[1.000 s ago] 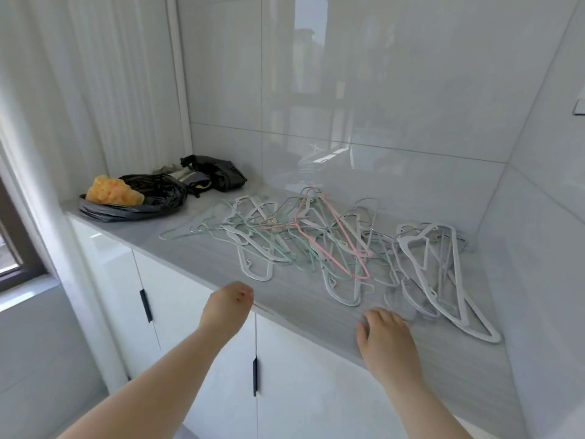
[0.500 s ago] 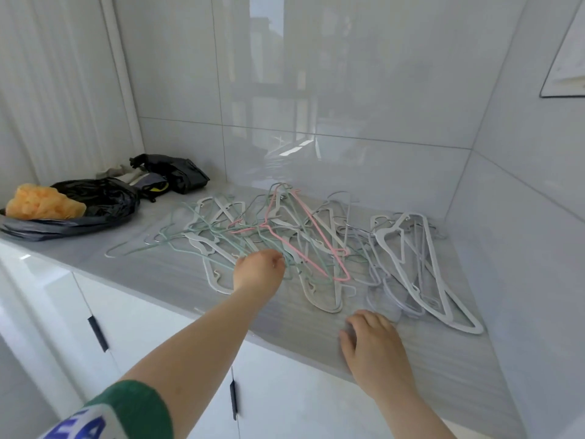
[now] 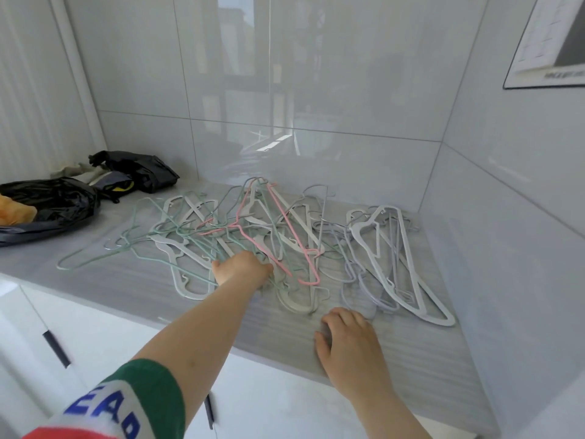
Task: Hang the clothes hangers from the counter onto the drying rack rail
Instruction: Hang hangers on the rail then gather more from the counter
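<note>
A tangled pile of hangers (image 3: 253, 236), mint green, pink, white and grey, lies on the grey counter (image 3: 126, 280). A separate bunch of white and lilac hangers (image 3: 389, 258) sits to the right near the side wall. My left hand (image 3: 243, 269) is at the pile's front edge, fingers curled down around mint green and white hanger wires; the fingertips are hidden. My right hand (image 3: 348, 343) rests flat on the counter's front part, just short of the lilac hangers, holding nothing. No drying rack rail is in view.
A black plastic bag (image 3: 53, 204) with something orange in it lies at the counter's left end, and a black pouch (image 3: 142, 169) behind it. Glossy tiled walls close the back and right. White cabinet doors with dark handles (image 3: 55, 348) are below.
My left hand has reached forward from the counter's front edge into the hanger pile and curled onto it. My right hand stayed on the counter. The view moved closer and to the right.
</note>
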The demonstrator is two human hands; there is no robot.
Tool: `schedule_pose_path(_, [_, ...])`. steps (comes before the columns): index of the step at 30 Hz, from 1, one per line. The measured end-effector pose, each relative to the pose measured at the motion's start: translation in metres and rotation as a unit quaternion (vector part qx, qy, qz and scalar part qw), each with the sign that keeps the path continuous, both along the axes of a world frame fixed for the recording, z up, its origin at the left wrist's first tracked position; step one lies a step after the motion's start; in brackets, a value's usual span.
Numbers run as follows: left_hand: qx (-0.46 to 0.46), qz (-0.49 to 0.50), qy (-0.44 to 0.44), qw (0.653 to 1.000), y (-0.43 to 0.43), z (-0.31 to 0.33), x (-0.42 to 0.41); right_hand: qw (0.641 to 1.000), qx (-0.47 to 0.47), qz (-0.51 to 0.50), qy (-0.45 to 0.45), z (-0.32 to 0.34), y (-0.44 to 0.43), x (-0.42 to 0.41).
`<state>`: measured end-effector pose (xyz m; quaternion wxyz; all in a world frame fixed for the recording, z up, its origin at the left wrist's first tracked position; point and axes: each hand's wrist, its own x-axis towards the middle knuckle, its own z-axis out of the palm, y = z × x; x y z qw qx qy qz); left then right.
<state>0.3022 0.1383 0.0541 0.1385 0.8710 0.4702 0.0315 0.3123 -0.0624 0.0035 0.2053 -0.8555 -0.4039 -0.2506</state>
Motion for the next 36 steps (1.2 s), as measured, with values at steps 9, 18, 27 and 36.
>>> schedule_pose_path(9, [-0.190, 0.045, -0.287, 0.938, 0.017, 0.012, -0.018, 1.000, -0.009, 0.002, 0.003, 0.003, 0.000, -0.002])
schedule_pose_path(18, [-0.380, 0.064, -0.416, 0.824, 0.018, 0.035, -0.042, 1.000, -0.013, 0.001, 0.021, 0.002, 0.000, -0.003])
schedule_pose_path(27, [-0.295, 0.035, -0.435, 0.850, 0.024, 0.047, -0.080, 0.999, -0.025, 0.028, 0.034, 0.005, -0.001, -0.004])
schedule_pose_path(36, [-0.152, -0.023, -0.414, 0.897, 0.021, 0.057, -0.129, 0.991, -0.059, 0.002, 0.117, 0.005, -0.002, 0.000])
